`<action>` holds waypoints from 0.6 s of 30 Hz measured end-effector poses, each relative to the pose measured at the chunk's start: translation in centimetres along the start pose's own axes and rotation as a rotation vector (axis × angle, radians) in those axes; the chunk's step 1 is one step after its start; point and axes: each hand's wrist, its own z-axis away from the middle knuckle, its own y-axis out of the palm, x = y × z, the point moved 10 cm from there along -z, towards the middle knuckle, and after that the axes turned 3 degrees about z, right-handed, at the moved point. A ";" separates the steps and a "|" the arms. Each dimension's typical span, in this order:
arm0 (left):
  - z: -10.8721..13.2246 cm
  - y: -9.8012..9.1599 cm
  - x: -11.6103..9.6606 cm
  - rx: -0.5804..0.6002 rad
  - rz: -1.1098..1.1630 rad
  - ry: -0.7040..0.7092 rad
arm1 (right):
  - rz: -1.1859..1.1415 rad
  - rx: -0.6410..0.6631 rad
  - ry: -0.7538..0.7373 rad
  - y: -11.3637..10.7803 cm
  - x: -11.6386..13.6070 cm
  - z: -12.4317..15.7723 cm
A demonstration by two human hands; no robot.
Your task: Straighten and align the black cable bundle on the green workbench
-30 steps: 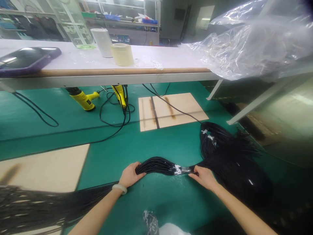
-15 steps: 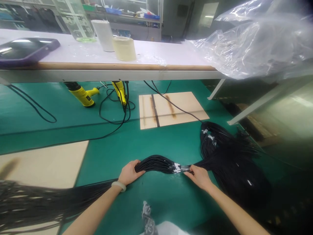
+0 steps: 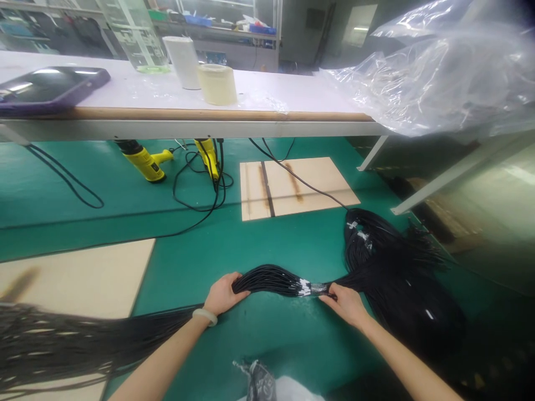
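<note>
A thick bundle of black cables (image 3: pixel 271 280) runs across the green mat, with white labels or tape (image 3: pixel 305 287) around its middle. My left hand (image 3: pixel 223 294) grips it left of the labels, and a pale bangle (image 3: pixel 204 317) sits on that wrist. My right hand (image 3: pixel 346 305) holds it just right of the labels. Beyond that hand the cables spread into a large black heap (image 3: pixel 401 278). Long loose strands (image 3: pixel 83 340) fan out to the left, under my left forearm.
Plywood boards (image 3: pixel 296 186) lie on the green mat (image 3: pixel 267 334), with yellow heat guns (image 3: pixel 144 165) and black cords beyond. Above stands a white bench (image 3: pixel 259 92) holding a tablet (image 3: pixel 50 89), tape roll (image 3: pixel 217 83) and clear plastic sheeting (image 3: pixel 438 72).
The view has shifted slightly. My right hand sits a little further right along the bundle than half a second ago, and my left hand keeps nearly the same place.
</note>
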 end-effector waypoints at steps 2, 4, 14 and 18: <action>0.0 0.1 0.1 0.001 0.008 -0.005 | 0.004 0.005 0.005 0.0 -0.1 0.0; -0.1 0.1 0.3 0.000 0.012 -0.013 | 0.008 0.011 0.005 0.0 0.0 -0.1; 0.0 0.4 0.5 -0.017 0.001 0.011 | 0.020 0.036 0.001 0.1 0.0 0.1; 0.0 0.4 0.5 -0.011 0.000 0.007 | 0.024 0.044 0.007 0.2 0.0 0.1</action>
